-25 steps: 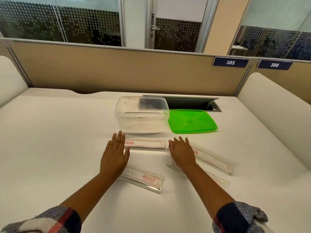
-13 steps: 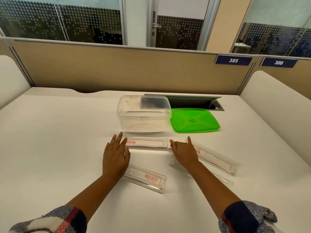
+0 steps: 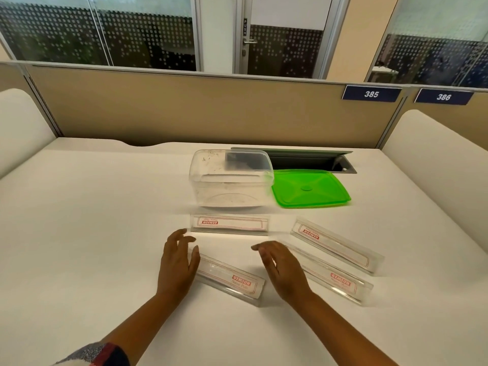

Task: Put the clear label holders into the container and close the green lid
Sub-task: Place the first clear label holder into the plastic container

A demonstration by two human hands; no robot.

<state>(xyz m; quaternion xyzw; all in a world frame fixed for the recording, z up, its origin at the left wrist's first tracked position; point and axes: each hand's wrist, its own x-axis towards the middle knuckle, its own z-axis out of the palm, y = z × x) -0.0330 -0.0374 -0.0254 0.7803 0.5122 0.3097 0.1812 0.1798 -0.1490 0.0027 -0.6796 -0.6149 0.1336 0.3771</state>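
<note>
Four clear plastic label holders with red-printed cards, all lying on the white desk surface (image 3: 92, 220), none in the container yet: far holder (image 3: 229, 224) just near of the container, near-left holder (image 3: 230, 280) angled beside the left hand, near-right holder (image 3: 334, 278) partly under the right hand, far-right holder (image 3: 336, 245) angled just beyond it. Clear rectangular plastic container (image 3: 230, 178) standing open and seemingly bare inside, with the flat green plastic lid (image 3: 310, 188) resting on the desk, touching or just beside its right wall. Left hand (image 3: 177, 265) and right hand (image 3: 284, 268) hovering low between the holders, fingers spread and loose, gripping nothing. Task judged barely begun: every holder to be lifted in, then the lid fitted on top. Further back, a grey cable hatch (image 3: 311, 161) in the desk and a tan partition (image 3: 184, 107) carrying number plates 385 (image 3: 371, 94) and 386 (image 3: 443, 96).
</note>
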